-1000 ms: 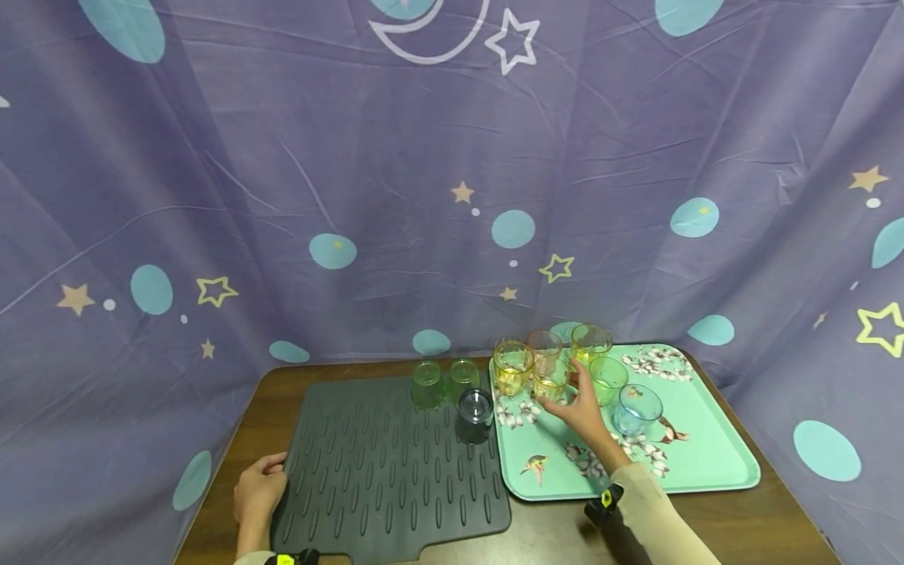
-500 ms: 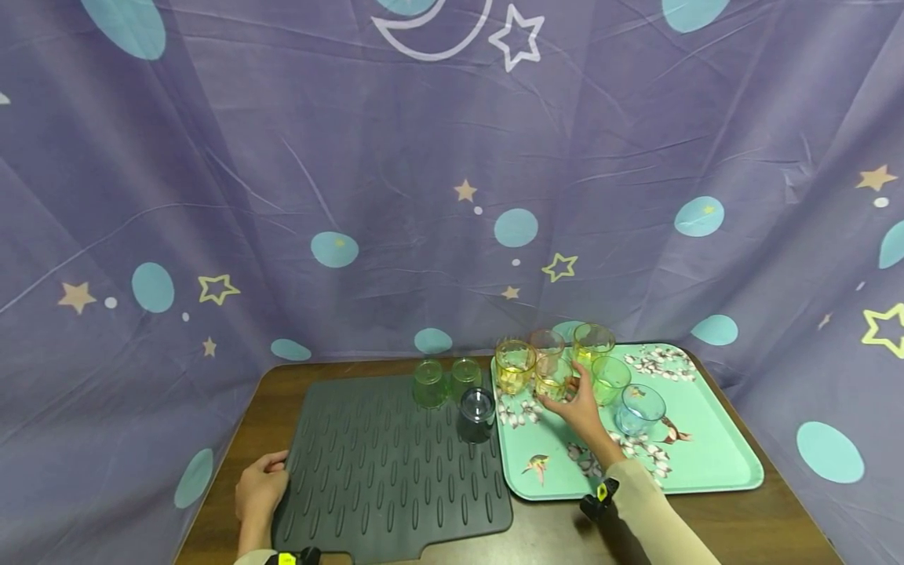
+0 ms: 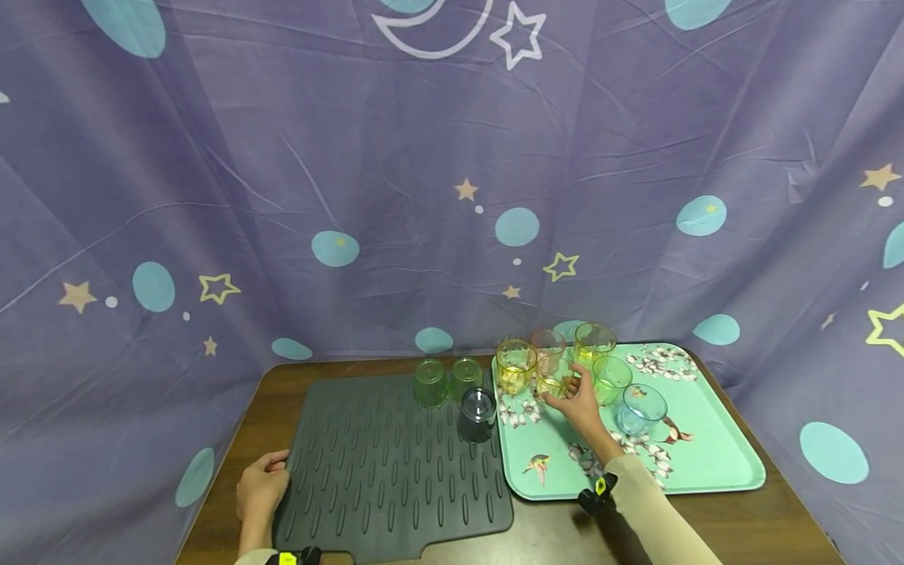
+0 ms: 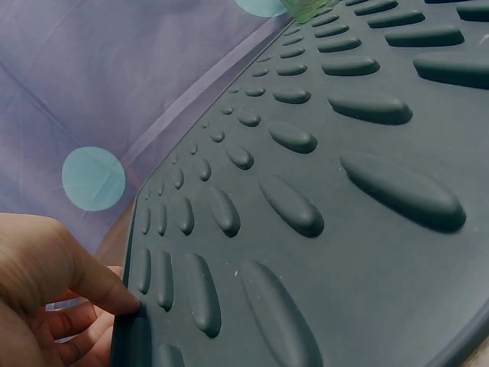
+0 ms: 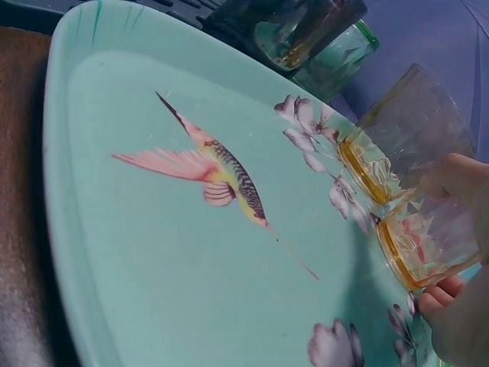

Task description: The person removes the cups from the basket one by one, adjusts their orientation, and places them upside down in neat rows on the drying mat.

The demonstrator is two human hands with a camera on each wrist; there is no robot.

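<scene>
My right hand [image 3: 583, 402] grips a yellow-tinted tumbler [image 3: 549, 386] on the mint tray [image 3: 713, 455], thumb on its near side and fingers round the right. In the right wrist view this tumbler [image 5: 399, 252] stands on the tray, partly covered by the fingers. Touching or almost touching it is another yellow tumbler [image 3: 514, 378]. My left hand [image 3: 258, 490] pinches the left edge of a dark grey ridged drying mat [image 3: 381, 471]. The left wrist view has one digit pressing the mat's rim, the other fingers [image 4: 72, 321] curled beside it.
Behind my right hand stand a pink tumbler [image 3: 547, 343] and a yellow one [image 3: 595, 339]. Right of it are a green tumbler [image 3: 611, 384] and a blue one [image 3: 639, 412]. Two green glasses [image 3: 430, 384] and a dark glass [image 3: 476, 416] sit upside down on the mat's right side.
The head view has shifted slightly. Both hands keep practically the same places, the right one at the yellow tumbler and the left one at the mat's edge.
</scene>
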